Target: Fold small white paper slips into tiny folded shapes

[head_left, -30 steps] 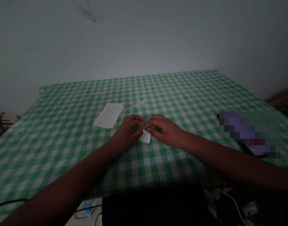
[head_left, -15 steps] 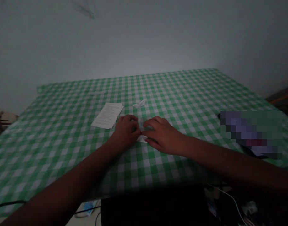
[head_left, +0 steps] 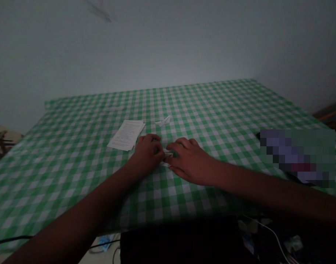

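A small piece of folded white paper (head_left: 167, 155) lies on the checked cloth between my two hands, mostly covered by fingers. My left hand (head_left: 147, 152) has its fingers curled, with thumb and forefinger closed on the paper's left side. From the right, my right hand (head_left: 191, 161) holds the same paper, its fingers bent over it and its thumb at the near edge. Just beyond the hands sits a folded paper shape (head_left: 163, 121) with pointed ends. A small stack of printed sheets (head_left: 125, 135) lies up and left of my left hand.
A green and white checked cloth (head_left: 206, 110) covers the table, which meets a pale wall (head_left: 168, 44) at the back. On the right lies a dark-edged flat object, blurred by pixels (head_left: 296, 157). A black cable (head_left: 11, 239) crosses the near left edge.
My right hand's fingers have shifted slightly on the paper, and more of the folded paper shows between the hands. My left hand stays nearly in place.
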`<state>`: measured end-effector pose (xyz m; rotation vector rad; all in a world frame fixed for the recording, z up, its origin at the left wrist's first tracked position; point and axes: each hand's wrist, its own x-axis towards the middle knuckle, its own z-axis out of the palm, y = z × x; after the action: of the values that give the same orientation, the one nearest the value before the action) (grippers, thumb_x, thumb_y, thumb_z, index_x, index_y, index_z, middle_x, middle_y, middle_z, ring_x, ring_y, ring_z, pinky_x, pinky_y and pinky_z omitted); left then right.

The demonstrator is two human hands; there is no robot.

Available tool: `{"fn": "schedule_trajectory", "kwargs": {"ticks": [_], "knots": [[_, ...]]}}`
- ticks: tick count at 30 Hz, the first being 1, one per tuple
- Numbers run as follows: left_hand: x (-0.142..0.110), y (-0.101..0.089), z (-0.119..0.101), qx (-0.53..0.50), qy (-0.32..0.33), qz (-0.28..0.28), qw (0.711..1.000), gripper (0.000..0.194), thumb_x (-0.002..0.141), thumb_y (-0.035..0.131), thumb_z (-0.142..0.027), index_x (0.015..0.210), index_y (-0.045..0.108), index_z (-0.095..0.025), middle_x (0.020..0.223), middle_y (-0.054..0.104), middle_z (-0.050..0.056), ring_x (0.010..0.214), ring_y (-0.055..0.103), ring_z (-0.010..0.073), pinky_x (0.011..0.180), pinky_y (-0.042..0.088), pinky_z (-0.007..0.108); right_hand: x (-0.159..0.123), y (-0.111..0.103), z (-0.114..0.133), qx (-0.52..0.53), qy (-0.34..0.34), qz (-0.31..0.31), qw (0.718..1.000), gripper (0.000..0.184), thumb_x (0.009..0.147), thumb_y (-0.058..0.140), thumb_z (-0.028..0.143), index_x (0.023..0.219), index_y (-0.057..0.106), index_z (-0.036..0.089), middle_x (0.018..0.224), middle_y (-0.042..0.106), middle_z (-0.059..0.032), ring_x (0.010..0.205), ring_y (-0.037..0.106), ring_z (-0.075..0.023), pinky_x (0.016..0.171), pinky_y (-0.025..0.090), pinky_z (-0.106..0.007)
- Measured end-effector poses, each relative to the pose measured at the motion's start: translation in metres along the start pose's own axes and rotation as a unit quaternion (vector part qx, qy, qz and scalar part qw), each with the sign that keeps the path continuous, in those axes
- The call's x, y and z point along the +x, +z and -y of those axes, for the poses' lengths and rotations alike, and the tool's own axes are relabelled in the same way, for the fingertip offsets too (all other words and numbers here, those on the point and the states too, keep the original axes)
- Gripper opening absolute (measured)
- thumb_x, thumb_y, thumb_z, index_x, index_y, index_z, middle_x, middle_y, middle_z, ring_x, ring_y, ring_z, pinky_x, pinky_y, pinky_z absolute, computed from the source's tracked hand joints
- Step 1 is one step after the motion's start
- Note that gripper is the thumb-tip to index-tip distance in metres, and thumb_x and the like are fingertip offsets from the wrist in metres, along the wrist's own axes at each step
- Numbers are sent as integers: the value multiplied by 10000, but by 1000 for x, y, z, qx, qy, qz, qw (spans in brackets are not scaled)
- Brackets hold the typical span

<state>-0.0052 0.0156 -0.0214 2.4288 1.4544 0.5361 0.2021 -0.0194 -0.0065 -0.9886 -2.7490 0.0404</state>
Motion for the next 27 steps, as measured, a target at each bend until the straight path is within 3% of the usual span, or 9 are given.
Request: {"fn": "schedule_trajectory", "kwargs": {"ticks": [18,27], "knots": [[-1,-3,-2,-13,-23,16,1000,123,800,587,-214,735,689,-194,1191,575,95,1153,501,300,1022,406,533,0,8,8,-10,-37,11,999,373,927,516,291,1290,598,265,1407,469,-163,1211,396,-378,883,366,-535],[-1,-8,11,27,-22,33,999,164,820,568,-295,746,670,-191,1221,551,81,1132,489,295,993,421,528,0,-2,-2,8,-10,7,1000,329,919,537,245,1217,670,287,1422,481,-122,1248,373,-373,909,352,-536]]}}
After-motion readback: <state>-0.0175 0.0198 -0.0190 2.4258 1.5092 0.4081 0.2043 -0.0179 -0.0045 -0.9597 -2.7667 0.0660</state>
